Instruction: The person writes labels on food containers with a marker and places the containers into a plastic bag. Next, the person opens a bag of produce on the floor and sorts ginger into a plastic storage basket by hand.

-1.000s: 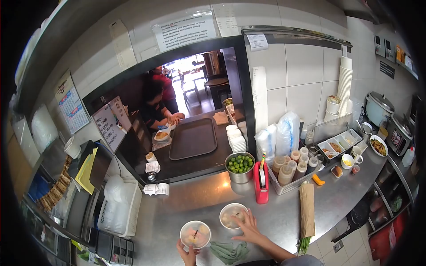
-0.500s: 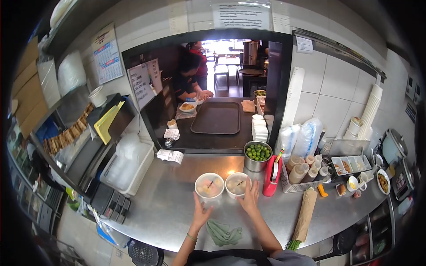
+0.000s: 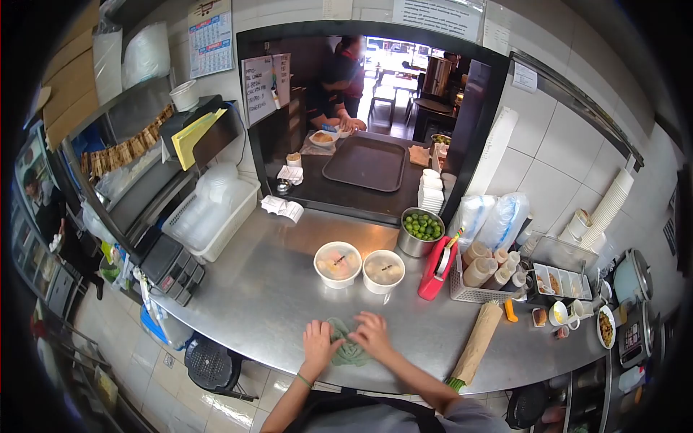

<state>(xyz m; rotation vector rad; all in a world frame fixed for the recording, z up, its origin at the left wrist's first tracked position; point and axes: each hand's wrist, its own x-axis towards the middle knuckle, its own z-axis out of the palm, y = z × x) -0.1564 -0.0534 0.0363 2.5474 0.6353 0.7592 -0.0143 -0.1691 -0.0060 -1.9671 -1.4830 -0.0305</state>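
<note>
My left hand rests at the left edge of a crumpled green cloth, its fingers reaching forward and its thumb over the fabric. My right hand hovers at or touches the cloth's right side, fingers bent and apart; firm contact is hard to tell. Part of the cloth is hidden under both hands. Beyond them, two white round tubs stand side by side: a larger left tub and a smaller right tub. Both have translucent lids with a small dark mark, and pale food shows through.
Right of the tubs are a metal pot of green limes, a red tape dispenser, a basket of squeeze bottles and a paper-wrapped bundle. A dark tray lies in the pass-through, near another person's hands.
Both hands have left the two tubs and come back toward me onto the green cloth, which looks more bunched. The tubs stay on the counter. The head view has tilted.
</note>
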